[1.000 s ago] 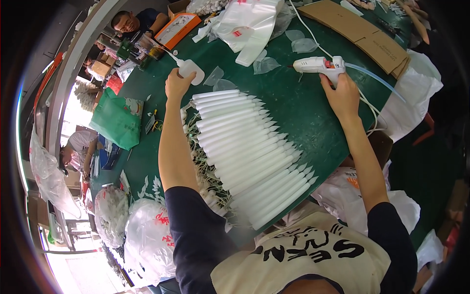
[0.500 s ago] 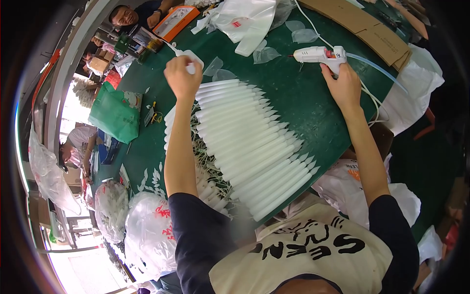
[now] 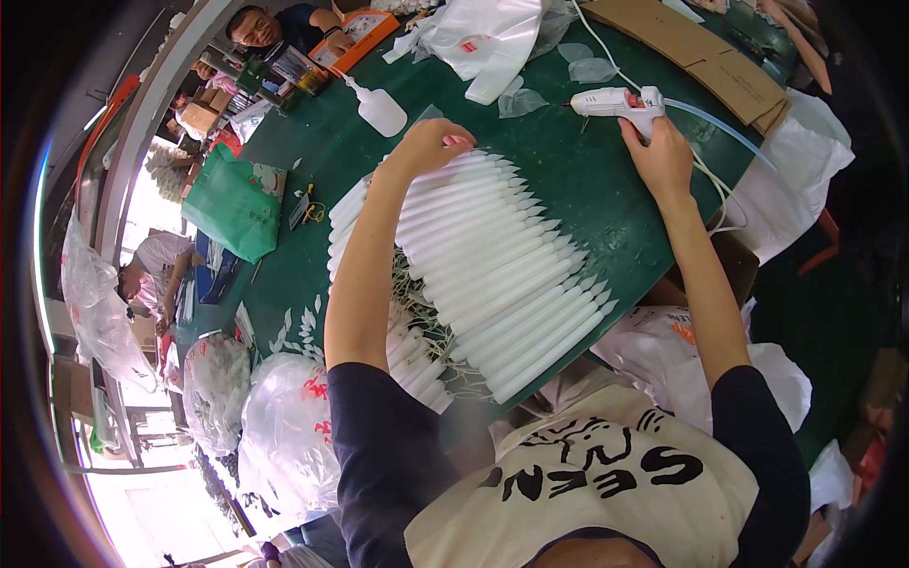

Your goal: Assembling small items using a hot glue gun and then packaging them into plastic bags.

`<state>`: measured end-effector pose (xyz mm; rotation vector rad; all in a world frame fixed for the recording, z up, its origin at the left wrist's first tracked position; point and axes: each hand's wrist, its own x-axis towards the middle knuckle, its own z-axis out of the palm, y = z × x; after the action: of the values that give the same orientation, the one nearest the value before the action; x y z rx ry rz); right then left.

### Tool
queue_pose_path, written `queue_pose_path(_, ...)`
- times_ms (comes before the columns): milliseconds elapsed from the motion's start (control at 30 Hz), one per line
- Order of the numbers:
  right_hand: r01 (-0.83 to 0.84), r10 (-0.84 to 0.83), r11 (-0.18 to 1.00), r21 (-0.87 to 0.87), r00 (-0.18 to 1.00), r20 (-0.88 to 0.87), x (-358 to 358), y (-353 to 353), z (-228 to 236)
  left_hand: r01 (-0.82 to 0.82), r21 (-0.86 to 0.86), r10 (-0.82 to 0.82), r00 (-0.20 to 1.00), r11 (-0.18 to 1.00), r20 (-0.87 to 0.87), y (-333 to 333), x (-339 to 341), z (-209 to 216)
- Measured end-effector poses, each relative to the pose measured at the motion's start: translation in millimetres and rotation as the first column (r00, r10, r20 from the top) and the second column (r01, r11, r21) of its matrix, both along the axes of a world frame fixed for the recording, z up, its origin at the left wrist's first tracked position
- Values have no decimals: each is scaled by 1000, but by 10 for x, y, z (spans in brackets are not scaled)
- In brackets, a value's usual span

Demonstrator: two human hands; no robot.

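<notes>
A white glue gun point(image 3: 611, 101) with a pale blue rod at its back is gripped by its handle in my right hand point(image 3: 660, 156), over the far right of the table. My left hand point(image 3: 431, 149) is at the far end of a long row of white candle-shaped tubes point(image 3: 502, 246) with flame-shaped tips. Its fingers are curled in by the farthest tube; what they hold, if anything, is hidden. Just beyond that hand is a white squeeze bottle point(image 3: 383, 114) with a thin nozzle, apart from it. Thin wires point(image 3: 421, 308) tangle at the tubes' left ends.
Clear petal-shaped sheets point(image 3: 592, 69) and a white plastic bag point(image 3: 483, 43) lie beyond the row on the green table point(image 3: 606, 170). Flat cardboard point(image 3: 701, 57) is at the far right. A green bag point(image 3: 235, 204) and small white tips point(image 3: 306, 327) are left. Another person sits opposite.
My left hand has let go of the squeeze bottle and moved right and nearer, to the far end of the row. My right hand keeps the glue gun almost in place.
</notes>
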<state>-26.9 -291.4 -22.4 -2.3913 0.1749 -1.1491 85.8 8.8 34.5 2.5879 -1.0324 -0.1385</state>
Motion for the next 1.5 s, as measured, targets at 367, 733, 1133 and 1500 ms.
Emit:
queue_pose_path(367, -4, 6, 999, -33, 999, 47, -20, -7, -13, -11, 251, -36, 983, 968, 181, -193, 67, -104)
queue_pose_path(733, -116, 126, 991, 69, 977, -172, -77, -84, 103, -95, -376, 99, 995, 922, -7, -176, -73, -136)
queue_pose_path(1133, -461, 526, 819, 342, 841, -126, -138, -66, 413, -167, -421, 145, 986, 891, -85, -197, -117, -214)
queue_pose_path(1500, -424, 471, 875, 232, 858, -208, -140, 11, 365, -162, -271, 106, 972, 949, -209, -34, -169, -128)
